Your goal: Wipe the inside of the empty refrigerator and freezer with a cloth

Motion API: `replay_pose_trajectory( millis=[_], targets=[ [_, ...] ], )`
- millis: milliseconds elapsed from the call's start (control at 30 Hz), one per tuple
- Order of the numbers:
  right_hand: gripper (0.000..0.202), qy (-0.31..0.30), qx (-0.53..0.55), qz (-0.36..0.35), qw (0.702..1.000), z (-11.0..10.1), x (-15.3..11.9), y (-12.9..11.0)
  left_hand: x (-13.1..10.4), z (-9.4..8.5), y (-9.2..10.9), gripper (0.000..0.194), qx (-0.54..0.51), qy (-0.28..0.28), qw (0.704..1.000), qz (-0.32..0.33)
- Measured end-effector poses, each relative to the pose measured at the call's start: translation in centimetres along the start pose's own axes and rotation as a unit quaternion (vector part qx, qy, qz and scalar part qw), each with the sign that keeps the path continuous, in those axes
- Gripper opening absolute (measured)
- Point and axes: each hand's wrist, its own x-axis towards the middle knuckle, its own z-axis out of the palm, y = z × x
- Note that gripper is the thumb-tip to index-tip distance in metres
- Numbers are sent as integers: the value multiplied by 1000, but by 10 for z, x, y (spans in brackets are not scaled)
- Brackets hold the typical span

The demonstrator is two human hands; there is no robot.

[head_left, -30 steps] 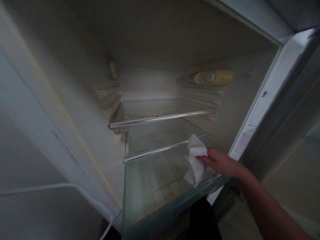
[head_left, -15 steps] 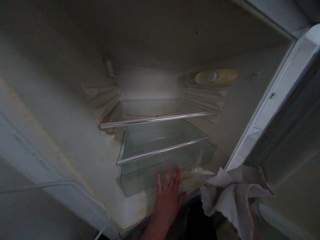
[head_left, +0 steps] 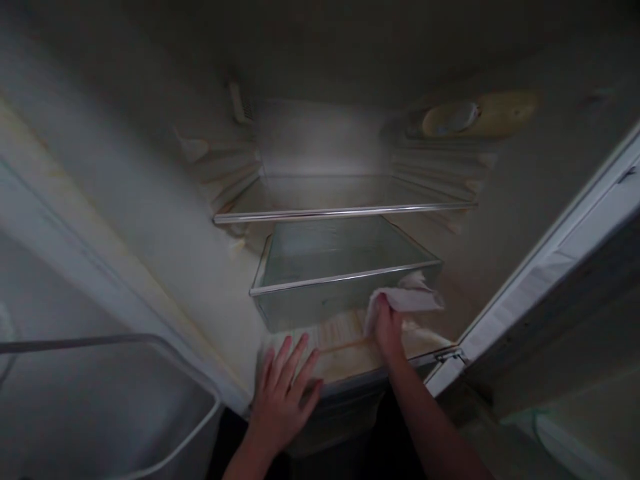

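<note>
Inside a refrigerator, a white cloth [head_left: 407, 299] is bunched in my right hand [head_left: 389, 330], whose fingers are closed round it near the right part of the fridge floor [head_left: 345, 357]. Brownish stains streak that floor between my hands. My left hand [head_left: 285, 387] is spread out flat at the front left of the floor, holding nothing. Just behind both hands stands a clear drawer [head_left: 295, 310] with a pale front rim. The cloth overlaps the drawer's right front.
A glass shelf [head_left: 345, 213] with a shiny front edge spans the fridge above the drawer. A yellowed lamp housing [head_left: 500, 115] is on the right wall. The door [head_left: 565, 260] stands open at right. A grey cable [head_left: 150, 341] loops at lower left.
My right hand has brought the cloth from outside the right edge onto the fridge floor. My left hand has shifted left along the floor. The view has moved closer in.
</note>
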Motion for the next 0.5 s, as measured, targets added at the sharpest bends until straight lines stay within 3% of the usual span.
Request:
replay_pose_trajectory(
  millis=[100, 167, 233, 300, 367, 500],
  targets=[
    [60, -171, -82, -100, 977, 53, -38, -13, -28, -19, -11, 96, 110, 127, 986, 10],
    [59, -263, -168, -178, 933, 77, -75, -24, -28, -22, -20, 105, 150, 181, 972, 4],
    [68, -350, -232, -263, 869, 87, -106, -33, -20, -19, -30, 112, 123, 216, 967, -48],
    [69, -428, -257, -331, 801, 86, -125, -39, -13, -15, -38, 109, 116, 246, 960, -70],
    [64, -481, -258, -361, 756, 76, -130, -40, -11, -10, -43, 105, 125, 255, 956, -69],
    [59, -519, -253, -352, 736, 43, -124, -36, -18, -7, -47, 94, 156, 236, 958, -40]
  ],
)
